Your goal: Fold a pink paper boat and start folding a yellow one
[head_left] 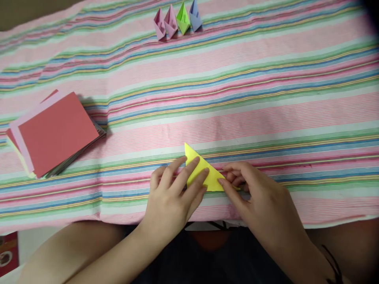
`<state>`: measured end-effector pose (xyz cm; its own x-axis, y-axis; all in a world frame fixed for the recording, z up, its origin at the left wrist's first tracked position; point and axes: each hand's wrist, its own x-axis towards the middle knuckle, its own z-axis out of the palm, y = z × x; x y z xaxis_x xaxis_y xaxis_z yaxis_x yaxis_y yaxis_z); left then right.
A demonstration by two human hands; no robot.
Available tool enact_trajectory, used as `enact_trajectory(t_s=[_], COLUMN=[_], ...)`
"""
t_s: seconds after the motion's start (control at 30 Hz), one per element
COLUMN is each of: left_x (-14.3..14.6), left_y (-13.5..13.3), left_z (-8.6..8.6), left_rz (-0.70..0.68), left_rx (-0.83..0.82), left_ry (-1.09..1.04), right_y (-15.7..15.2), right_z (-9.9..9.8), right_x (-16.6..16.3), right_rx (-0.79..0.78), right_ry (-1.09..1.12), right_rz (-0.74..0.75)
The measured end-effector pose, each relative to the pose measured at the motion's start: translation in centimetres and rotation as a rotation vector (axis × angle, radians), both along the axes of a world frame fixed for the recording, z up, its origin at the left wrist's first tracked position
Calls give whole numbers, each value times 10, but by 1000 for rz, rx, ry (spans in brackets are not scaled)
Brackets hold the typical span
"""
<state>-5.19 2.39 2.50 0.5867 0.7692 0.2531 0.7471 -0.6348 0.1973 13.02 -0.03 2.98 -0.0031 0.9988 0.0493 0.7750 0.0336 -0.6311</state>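
A yellow sheet of paper (215, 182), folded into a triangle, lies on the striped cloth near its front edge. My left hand (170, 193) rests on the left part of it, fingers spread and lying flat, pressing the paper down. At the right corner, my right hand (260, 197) pinches the paper between thumb and curled fingers. A thin yellow tip shows just past the right thumb. Part of the triangle's lower left side is hidden beneath the left fingers.
A stack of colored paper sheets (59, 134), red on top, lies to the left. Several small folded paper boats stand in a row at the far edge, among them a green boat (183, 19) and a blue boat (195, 16). The striped tablecloth (237, 118) covers the table.
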Motion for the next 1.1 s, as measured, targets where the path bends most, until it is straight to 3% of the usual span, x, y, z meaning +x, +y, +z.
enact_trajectory(t_s=[0.37, 0.6, 0.77, 1.0, 1.1], left_x=[2, 1, 0, -21, -30], left_y=[2, 2, 1, 15, 17], left_z=[3, 2, 1, 14, 19], left_rz=[7, 29, 16, -51, -133], left_rx=[-15, -66, -92, -479, -463], left_ry=[127, 24, -42, -256, -268], right_y=[1, 1, 0, 0, 0], right_z=[1, 0, -4, -6, -7], right_x=[1, 3, 3, 3, 3], right_rx=[21, 94, 130, 116, 95], right_ry=[-11, -171, -264, -276, -258], right_rz=[37, 207, 236, 244, 237])
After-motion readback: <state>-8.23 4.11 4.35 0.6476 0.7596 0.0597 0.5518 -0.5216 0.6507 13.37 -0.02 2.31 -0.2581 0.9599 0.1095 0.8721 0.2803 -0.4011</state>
